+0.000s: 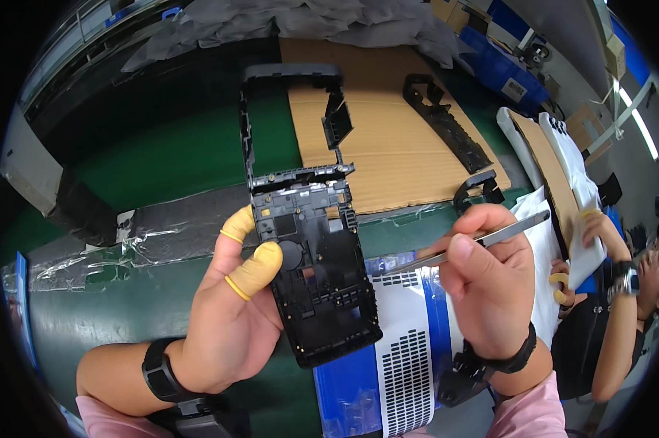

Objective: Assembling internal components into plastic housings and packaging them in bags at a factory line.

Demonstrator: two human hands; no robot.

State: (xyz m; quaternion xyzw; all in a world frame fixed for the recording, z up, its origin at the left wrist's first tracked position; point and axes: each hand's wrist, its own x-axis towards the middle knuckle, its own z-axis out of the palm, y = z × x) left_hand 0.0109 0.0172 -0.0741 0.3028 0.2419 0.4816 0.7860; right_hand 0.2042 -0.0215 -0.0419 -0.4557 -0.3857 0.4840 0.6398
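Note:
A black plastic device housing (337, 255) is tilted up in my left hand (231, 321). Yellow finger cots cover the thumb and a finger of that hand, and the thumb presses beside a round black disc (291, 255) on the housing. An open black frame (245, 120) rises from the housing's far end. My right hand (494, 292) pinches slim metal tweezers (515, 228), whose narrow end points left toward the housing's right edge. Whether that tip touches the housing, I cannot tell.
On a cardboard sheet (373, 109) lie a long black frame part (450, 128) and a smaller curved black part (479, 191). A sheet with dark slots (410, 372) is below. A blue bin (501, 73) stands far right; another person (599, 321) works at the right.

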